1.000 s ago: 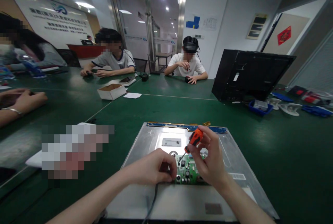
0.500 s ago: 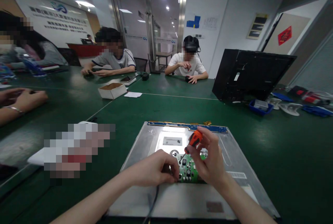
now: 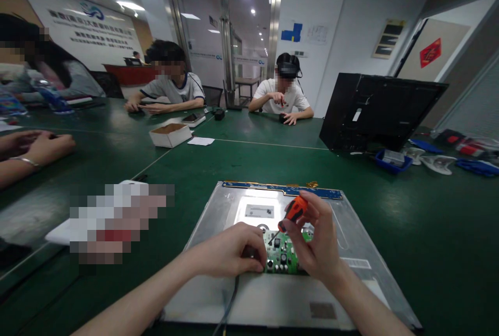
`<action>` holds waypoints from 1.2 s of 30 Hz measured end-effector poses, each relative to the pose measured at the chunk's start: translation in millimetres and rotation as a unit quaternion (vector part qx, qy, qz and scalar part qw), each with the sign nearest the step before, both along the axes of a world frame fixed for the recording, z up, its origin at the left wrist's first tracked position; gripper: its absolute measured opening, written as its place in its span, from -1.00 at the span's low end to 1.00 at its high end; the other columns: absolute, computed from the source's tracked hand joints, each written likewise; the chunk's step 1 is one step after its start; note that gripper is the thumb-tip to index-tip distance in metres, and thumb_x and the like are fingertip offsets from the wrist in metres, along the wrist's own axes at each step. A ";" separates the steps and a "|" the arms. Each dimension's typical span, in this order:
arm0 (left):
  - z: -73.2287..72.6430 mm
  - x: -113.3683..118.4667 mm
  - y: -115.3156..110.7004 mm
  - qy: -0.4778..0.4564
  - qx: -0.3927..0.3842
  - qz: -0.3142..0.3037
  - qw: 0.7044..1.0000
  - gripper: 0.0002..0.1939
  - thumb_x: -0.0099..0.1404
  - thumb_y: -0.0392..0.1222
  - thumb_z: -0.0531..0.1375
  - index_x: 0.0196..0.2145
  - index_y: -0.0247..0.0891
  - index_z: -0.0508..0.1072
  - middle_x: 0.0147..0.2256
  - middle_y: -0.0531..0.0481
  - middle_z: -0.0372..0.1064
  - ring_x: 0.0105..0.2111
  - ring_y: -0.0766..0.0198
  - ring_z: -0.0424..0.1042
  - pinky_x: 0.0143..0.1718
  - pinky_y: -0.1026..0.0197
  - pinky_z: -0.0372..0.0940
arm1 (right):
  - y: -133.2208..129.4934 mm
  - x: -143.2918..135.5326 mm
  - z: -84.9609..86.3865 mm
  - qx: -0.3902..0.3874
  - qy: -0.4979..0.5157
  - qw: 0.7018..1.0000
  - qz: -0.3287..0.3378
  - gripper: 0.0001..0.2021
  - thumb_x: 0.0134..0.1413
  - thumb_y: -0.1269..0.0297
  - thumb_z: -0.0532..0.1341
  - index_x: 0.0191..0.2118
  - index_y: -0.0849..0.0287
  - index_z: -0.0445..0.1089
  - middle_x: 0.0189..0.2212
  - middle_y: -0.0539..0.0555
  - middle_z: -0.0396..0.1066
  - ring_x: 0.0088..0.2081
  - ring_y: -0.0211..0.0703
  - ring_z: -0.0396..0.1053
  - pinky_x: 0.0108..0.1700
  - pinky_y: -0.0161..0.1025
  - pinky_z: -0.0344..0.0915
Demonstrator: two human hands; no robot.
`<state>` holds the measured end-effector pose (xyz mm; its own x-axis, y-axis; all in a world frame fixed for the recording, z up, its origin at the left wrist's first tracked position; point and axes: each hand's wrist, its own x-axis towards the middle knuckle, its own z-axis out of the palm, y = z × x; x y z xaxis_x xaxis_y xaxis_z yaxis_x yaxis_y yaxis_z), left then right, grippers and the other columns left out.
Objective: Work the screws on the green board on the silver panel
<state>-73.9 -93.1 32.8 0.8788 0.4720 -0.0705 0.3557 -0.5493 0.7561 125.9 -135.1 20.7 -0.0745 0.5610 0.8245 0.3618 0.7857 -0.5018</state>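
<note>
A flat metal display panel [image 3: 280, 299] lies on the green table in front of me, with a green circuit board [image 3: 284, 254] on its middle. In my right hand [image 3: 323, 245] is a small orange-and-black screwdriver [image 3: 295, 209], tilted so its shaft points down-left at the board. My left hand [image 3: 234, 250] is closed at the board's left edge. Its fingertips are pressed together, and what they may hold is hidden. A dark cable [image 3: 234, 297] runs from under that hand toward the panel's near edge. Along the far edge sits a blue circuit strip [image 3: 268, 189].
A black monitor casing [image 3: 378, 112] stands at the back right beside a blue tray [image 3: 393, 163]. An open cardboard box [image 3: 170, 136] is farther back, left of centre. At left lies a blurred-out item [image 3: 117, 216], near another person's hands [image 3: 50, 149]. More people sit across the table.
The view has shifted slightly. Both hands, the screwdriver and the panel keep nearly the same positions relative to one another.
</note>
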 end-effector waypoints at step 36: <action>-11.3 -4.6 10.1 -0.032 0.001 -0.025 0.999 -0.90 0.21 -0.27 0.32 -0.30 -0.16 0.63 -0.30 0.00 0.48 -0.39 0.30 0.40 -0.38 0.30 0.24 | -15.0 -4.3 -7.4 0.033 -0.075 0.996 -0.039 -0.35 0.18 0.39 0.15 0.33 0.06 -0.10 -0.19 0.13 0.32 -0.47 -0.21 0.28 -0.47 -0.17 0.35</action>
